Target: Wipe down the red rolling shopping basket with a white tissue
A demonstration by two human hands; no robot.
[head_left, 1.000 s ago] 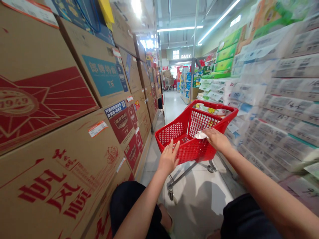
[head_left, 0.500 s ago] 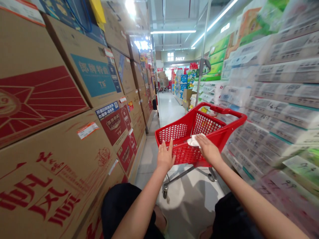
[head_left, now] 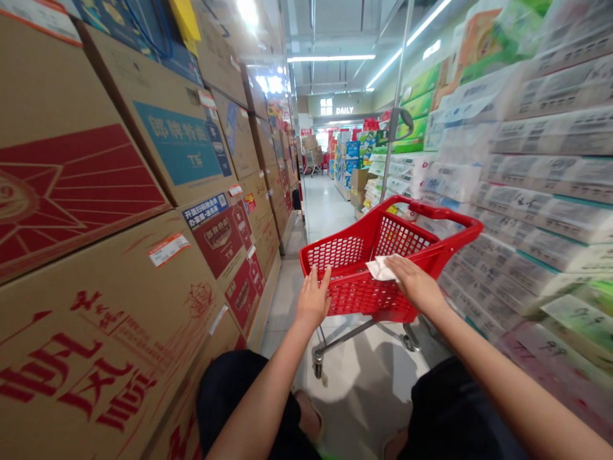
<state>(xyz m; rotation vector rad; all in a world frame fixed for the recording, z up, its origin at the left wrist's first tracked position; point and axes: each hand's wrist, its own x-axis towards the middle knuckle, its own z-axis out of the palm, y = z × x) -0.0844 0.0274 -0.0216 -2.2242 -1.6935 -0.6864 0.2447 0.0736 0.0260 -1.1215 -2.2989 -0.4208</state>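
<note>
A red shopping cart [head_left: 354,297] with a perforated plastic basket stands in front of me on grey metal legs with casters. My left hand [head_left: 313,297] is at the near left part of its basket, fingers apart and nothing held. Near the middle of the basket's upper rim, my right hand [head_left: 412,278] has a white cloth [head_left: 382,268] under its fingertips, against the rim. The cloth sticks out to the left of the fingers. The inside of the basket shows only in part.
Stacked cardboard boxes [head_left: 182,147] line the left side. Packs of tissue paper [head_left: 550,166] are piled on the right, close to the cart. A metal pole [head_left: 385,167] rises behind the cart. The tiled aisle [head_left: 325,198] runs ahead, with another loaded cart [head_left: 312,156] far off.
My right hand and the white cloth have moved right along the rim. The cart has shifted slightly to the right in view. My left hand has moved slightly left.
</note>
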